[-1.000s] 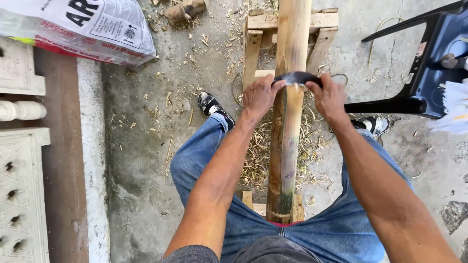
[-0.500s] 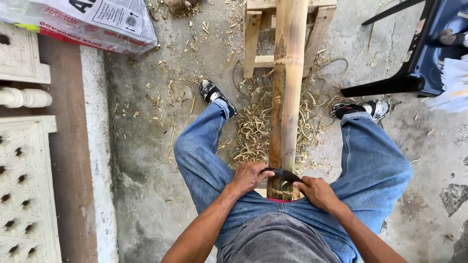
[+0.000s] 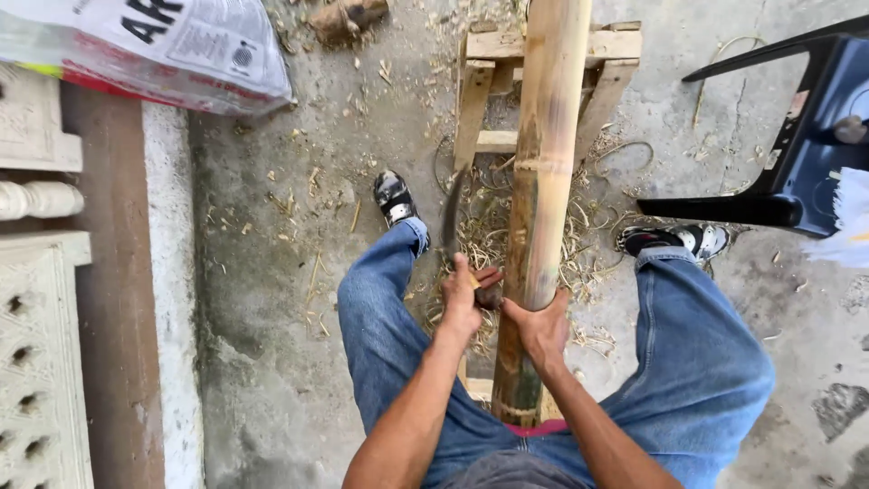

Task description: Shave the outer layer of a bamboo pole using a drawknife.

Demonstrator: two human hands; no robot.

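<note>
A thick tan bamboo pole (image 3: 541,195) slants up and away from the right hand (image 3: 541,328), which wraps its lower part. A dark curved knife (image 3: 450,222) rises from the left hand (image 3: 463,303), just left of the pole, its blade pointing away.

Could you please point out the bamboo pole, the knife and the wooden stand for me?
bamboo pole (image 3: 548,136), head view, upper shaft.
knife (image 3: 450,217), head view, middle of the dark blade.
wooden stand (image 3: 496,43), head view, top crossbar.
</note>
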